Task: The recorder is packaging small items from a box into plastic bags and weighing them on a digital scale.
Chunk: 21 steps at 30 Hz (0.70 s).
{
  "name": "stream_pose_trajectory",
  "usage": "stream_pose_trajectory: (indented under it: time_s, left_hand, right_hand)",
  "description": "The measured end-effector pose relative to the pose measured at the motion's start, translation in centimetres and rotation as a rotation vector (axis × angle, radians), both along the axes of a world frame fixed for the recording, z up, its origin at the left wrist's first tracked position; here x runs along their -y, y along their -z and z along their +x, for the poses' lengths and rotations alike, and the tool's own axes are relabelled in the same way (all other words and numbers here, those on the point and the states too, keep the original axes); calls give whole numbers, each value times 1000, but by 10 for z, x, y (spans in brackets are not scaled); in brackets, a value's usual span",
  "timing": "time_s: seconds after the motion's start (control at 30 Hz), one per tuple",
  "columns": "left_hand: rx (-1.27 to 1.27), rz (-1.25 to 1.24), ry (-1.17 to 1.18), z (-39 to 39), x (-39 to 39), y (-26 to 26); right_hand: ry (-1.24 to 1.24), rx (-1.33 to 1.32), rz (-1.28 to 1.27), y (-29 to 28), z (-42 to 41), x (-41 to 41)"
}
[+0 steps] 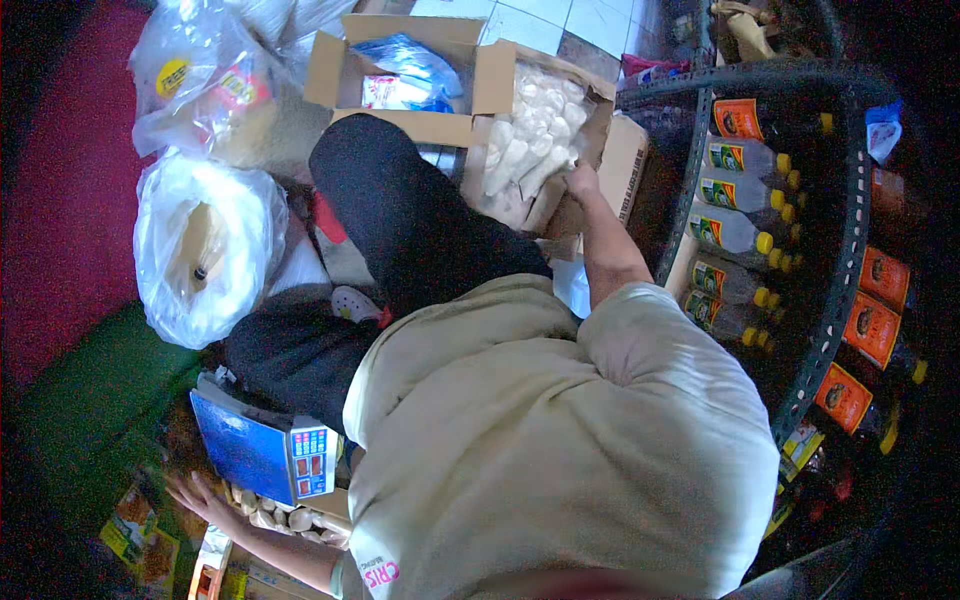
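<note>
My right hand (582,180) is at the right side of a cardboard box (493,75) packed with small knotted plastic bags of pale contents (541,112). Its fingers are curled at the end of one bag; whether they grip it or the box edge is unclear. Spread fingers show on my left hand (196,498), which holds nothing, beside a blue digital scale (244,442) with a keypad. Small filled bags (300,519) lie in a box below the scale. A large white plastic sack (161,262), its mouth open, stands left of my legs, with pale contents and a small dark-ended object inside.
Another open cardboard box (405,124) holds blue plastic packaging. Clear plastic bags (195,82) stand at upper left. Along the right runs a metal shelf (814,345) with yellow-capped bottles (731,229) and orange-labelled goods (872,330). Yellow packets (135,525) lie at lower left.
</note>
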<state>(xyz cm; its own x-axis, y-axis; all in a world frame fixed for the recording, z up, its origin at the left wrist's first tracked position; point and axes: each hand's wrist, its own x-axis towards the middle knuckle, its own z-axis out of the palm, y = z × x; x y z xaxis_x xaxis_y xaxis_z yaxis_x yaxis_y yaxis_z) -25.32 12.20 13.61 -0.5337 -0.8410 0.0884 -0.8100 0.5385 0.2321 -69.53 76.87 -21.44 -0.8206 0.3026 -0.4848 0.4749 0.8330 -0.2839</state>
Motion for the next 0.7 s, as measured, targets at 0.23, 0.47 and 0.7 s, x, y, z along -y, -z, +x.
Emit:
stream_pose_trajectory:
  time_s: [0.23, 0.47, 0.7]
  left_hand:
    - [232, 65, 149, -36, -1, 9]
    - [144, 342, 40, -36, -47, 14]
    - [222, 359, 23, -14, -51, 25]
  right_hand:
    - [-240, 134, 209, 129, -11, -104]
    - [-106, 313, 15, 98, -12, -42]
    - [-31, 255, 25, 61, 0, -14]
